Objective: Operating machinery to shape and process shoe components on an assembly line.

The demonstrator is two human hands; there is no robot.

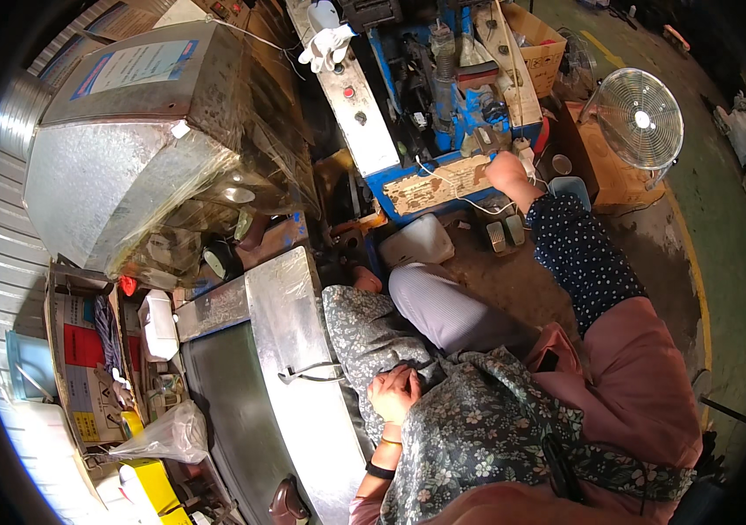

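Note:
My right hand (pixel 510 172) reaches out to the front of a blue machine (pixel 465 109). Its fingers look curled in at the right end of a worn wooden board (pixel 430 189); what they hold, if anything, is hidden. Beside that hand are a white plug-like piece (pixel 526 157) and a thin white cable (pixel 469 200), which loops down below the board. My left hand (pixel 393 393) rests on my lap over a floral apron (pixel 469 420), fingers loosely curled with nothing visible in them.
A standing metal fan (pixel 640 117) is at the right by a cardboard box (pixel 613 179). Two foot pedals (pixel 505 234) and a pale plastic bin (pixel 418 241) sit below the machine. At left are a large metal housing (pixel 119 157) and a steel-edged bench (pixel 294 350). White gloves (pixel 327 48) lie above.

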